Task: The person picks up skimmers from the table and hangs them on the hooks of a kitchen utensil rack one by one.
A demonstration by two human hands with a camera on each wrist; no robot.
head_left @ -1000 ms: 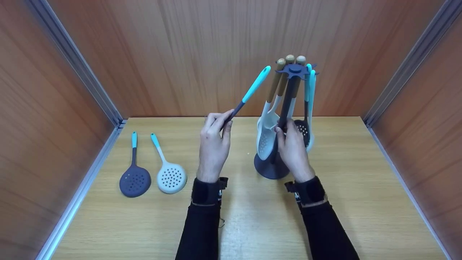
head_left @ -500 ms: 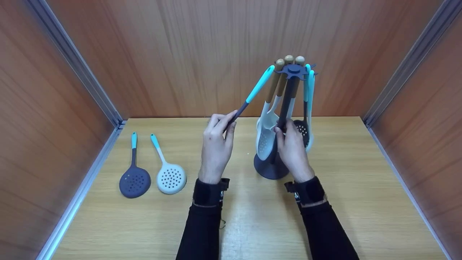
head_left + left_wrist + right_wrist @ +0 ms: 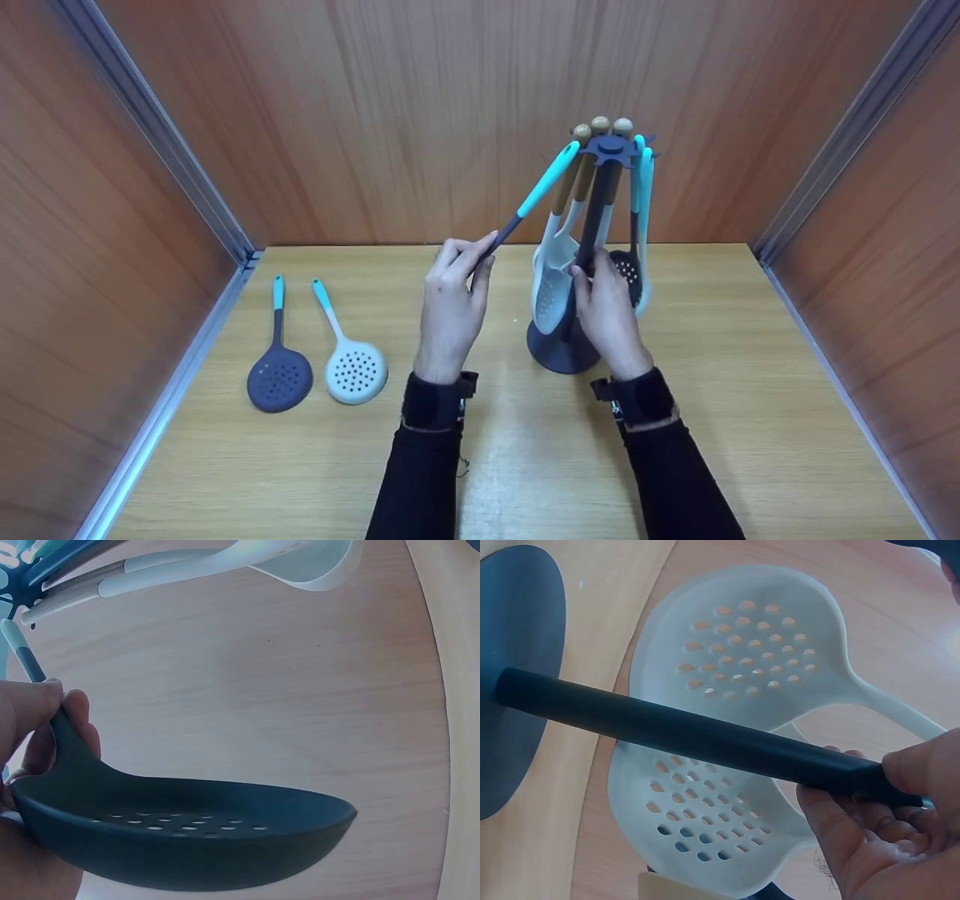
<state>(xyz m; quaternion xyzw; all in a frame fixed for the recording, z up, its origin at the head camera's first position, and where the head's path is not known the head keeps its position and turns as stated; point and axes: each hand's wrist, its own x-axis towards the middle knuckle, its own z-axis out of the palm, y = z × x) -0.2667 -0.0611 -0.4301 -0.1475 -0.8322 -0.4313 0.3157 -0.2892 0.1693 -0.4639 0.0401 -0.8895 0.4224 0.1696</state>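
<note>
My left hand [image 3: 454, 307] pinches the dark shaft of a slotted skimmer [image 3: 547, 180] with a turquoise handle. The skimmer tilts so its handle end reaches the hooked top of the utensil stand; I cannot tell whether they touch. In the left wrist view its dark perforated bowl [image 3: 187, 840] shows below the fingers. My right hand [image 3: 613, 319] grips the post [image 3: 697, 735] of the dark utensil stand [image 3: 564, 354]. White utensils with brown handles, such as a perforated white skimmer [image 3: 742, 637], hang on the stand, along with turquoise-handled ones on the right.
On the table [image 3: 525, 465] at left lie a dark slotted turner [image 3: 280, 379] and a white skimmer [image 3: 357, 373], both turquoise-handled. A wooden back panel [image 3: 420, 135] and side panels enclose the table.
My left hand has moved slightly right, bringing the skimmer's handle end up to the stand's top. The right hand keeps its hold on the post, almost still.
</note>
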